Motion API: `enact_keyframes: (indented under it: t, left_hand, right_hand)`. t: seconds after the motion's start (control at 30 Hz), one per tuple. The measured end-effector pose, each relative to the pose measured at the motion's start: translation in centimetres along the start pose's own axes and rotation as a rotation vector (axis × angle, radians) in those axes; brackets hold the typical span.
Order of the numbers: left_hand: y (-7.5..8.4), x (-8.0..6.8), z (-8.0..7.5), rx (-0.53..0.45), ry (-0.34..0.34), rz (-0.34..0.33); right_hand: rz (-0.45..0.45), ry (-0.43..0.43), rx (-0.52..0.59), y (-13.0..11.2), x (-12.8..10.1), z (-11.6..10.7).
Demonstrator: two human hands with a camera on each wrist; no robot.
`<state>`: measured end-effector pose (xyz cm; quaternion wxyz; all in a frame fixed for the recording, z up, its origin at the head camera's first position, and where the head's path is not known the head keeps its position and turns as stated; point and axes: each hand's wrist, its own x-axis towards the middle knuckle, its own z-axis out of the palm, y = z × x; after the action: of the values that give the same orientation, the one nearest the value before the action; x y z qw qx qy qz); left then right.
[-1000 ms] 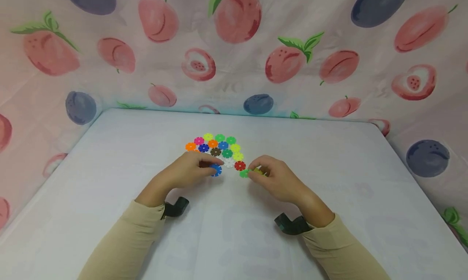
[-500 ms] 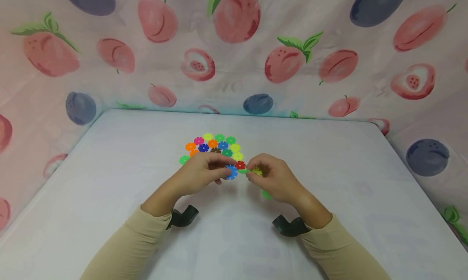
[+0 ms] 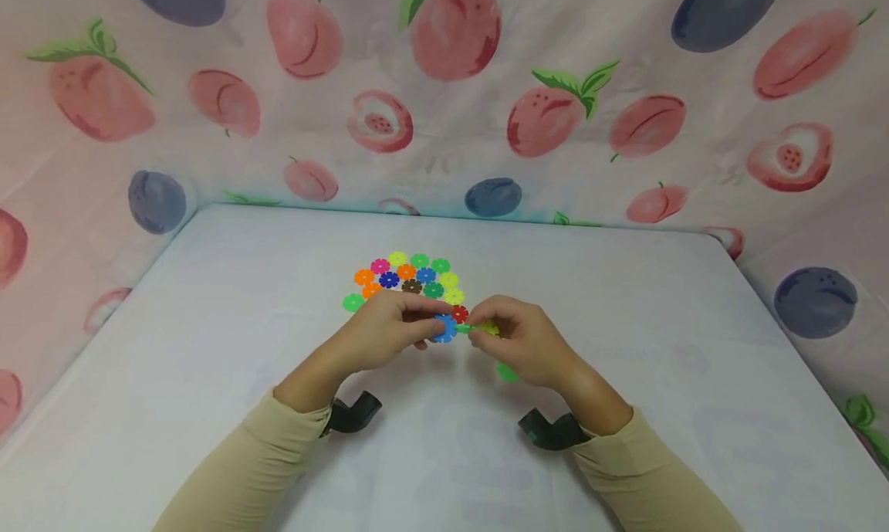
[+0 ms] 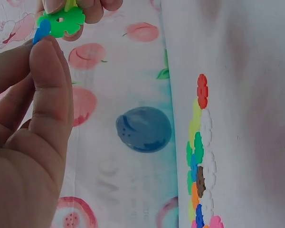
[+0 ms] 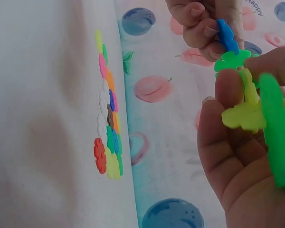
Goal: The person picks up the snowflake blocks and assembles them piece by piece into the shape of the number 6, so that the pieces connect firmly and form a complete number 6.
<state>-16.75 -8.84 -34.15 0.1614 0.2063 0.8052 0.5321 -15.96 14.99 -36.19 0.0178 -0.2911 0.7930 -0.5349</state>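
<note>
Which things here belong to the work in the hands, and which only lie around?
In use:
- blue piece, pinched by the left hand
- green-and-yellow joined pieces, held by the right hand, touching the blue piece

Lying about:
- flat cluster of coloured pieces on the table
- loose green piece
- loose green piece by the cluster

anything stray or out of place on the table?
Two light green discs lie apart from the flat cluster of snowflake discs: one just off its left edge, one alone by the right hand. Otherwise nothing odd: the left hand pinches a blue disc against the right hand's green-yellow assembly.
</note>
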Motion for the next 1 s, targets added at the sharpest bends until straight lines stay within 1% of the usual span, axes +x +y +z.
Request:
enact_keyframes:
  t: [0.1,0.13,0.23,0.33,0.43,0.57,0.73,0.87,1.0]
  left_hand:
    - [0.04,0.01,0.06,0.019,-0.015,0.012]
    - [0.06,-0.02,0.05,0.04,-0.018,0.018]
    - [0.08,-0.16,-0.08,0.094,-0.031,0.038]
    - [0.08,-0.3,-0.25,0.124,-0.047,0.056]
    - [0.03,-0.36,-0.34,0.109,-0.07,0.059]
    - [-0.09,-0.44,-0.38,0.062,-0.096,0.065]
    - [-0.24,-0.5,-0.39,0.026,-0.116,0.093]
    - [-0.25,-0.49,-0.32,-0.023,-0.134,0.075]
    - [-0.3,-0.44,-0.19,-0.068,-0.16,0.044]
  right_hand:
    - [-0.005,0.015,-0.025,0.0,-0.02,0.0]
    - [-0.005,0.021,-0.029,-0.01,-0.02,0.0]
    - [0.0,0.032,-0.031,0.01,0.01,-0.01]
    - [0.012,0.027,-0.022,0.05,0.01,-0.07]
    - [0.039,-0.011,0.03,-0.02,-0.04,-0.16]
    - [0.071,-0.057,0.094,-0.31,-0.12,-0.32]
    - [0.052,-0.092,0.125,-0.45,-0.15,-0.47]
    - [0.03,-0.105,0.139,-0.48,-0.18,-0.5]
    - [0.02,-0.109,0.127,-0.64,-0.25,-0.42]
